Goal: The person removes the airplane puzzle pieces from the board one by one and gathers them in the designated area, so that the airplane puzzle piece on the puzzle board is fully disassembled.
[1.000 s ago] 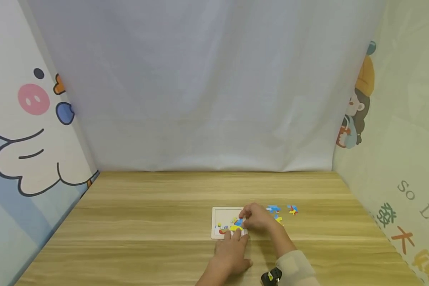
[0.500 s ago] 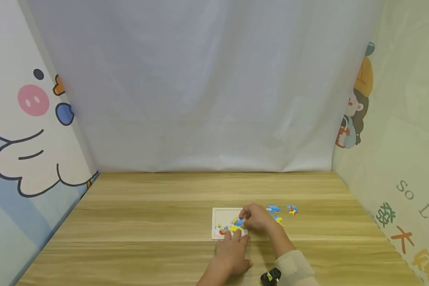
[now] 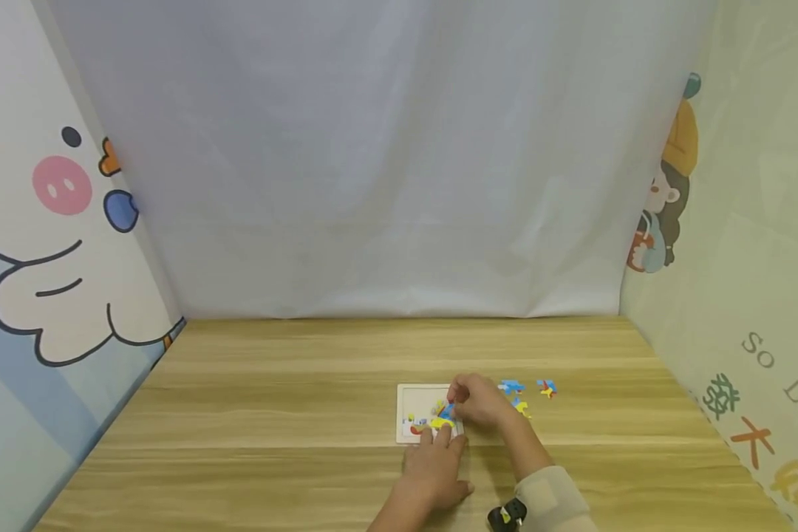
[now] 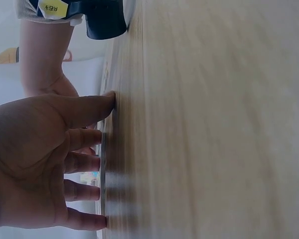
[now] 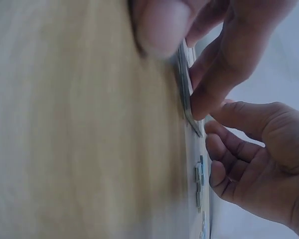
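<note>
A pale jigsaw tray (image 3: 400, 414) lies on the wooden table, its lower and right parts holding colourful pieces (image 3: 442, 423). My left hand (image 3: 434, 465) rests its outstretched fingertips on the tray's near edge; in the left wrist view that hand (image 4: 30, 164) has its fingers spread and straight. At the tray's right side, my right hand (image 3: 479, 399) pinches a small puzzle piece with a red bit showing at the fingertips. Most of the piece is hidden by the fingers. In the right wrist view, the left fingers (image 5: 229, 64) partly cover the right hand's (image 5: 269, 169) fingertips.
Right of the tray lie loose puzzle pieces: a blue one (image 3: 512, 386), a blue, red and yellow one (image 3: 547, 388), and a yellow and blue one (image 3: 522, 408) partly behind the right wrist. A black device (image 3: 507, 515) sits by the right sleeve. A grey curtain (image 3: 399, 162) hangs behind the table.
Both hands keep almost the same place at the tray. The whole view shifts slightly, and the right fingertips stay at the tray's right side.
</note>
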